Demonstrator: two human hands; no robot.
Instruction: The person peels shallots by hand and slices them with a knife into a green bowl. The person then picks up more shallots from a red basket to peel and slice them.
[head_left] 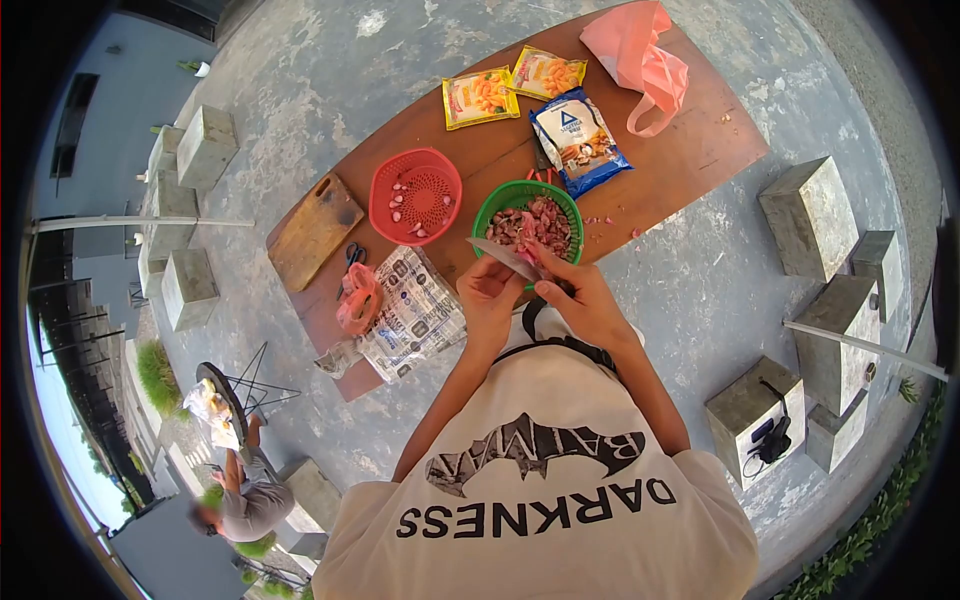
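Note:
My left hand (486, 296) is closed beneath the blade of a knife (508, 258), its fingers pinched around something too small to make out. From the other side, my right hand (580, 297) grips the knife at its handle end, the blade pointing left. Both hands are close together at the near rim of a green basket (575, 217) filled with small reddish-purple bulbs (543, 213) that look like shallots. A few peeled pale pink bulbs (397, 216) lie in a red basket (452, 170) to the left.
The wooden table (680, 170) also holds a cutting board (315, 232), scissors (355, 255), a small red bag (360, 300) on newspaper (412, 315), yellow packets (480, 97), a blue-white packet (580, 140) and a pink bag (635, 50). Another person (255, 510) sits at lower left.

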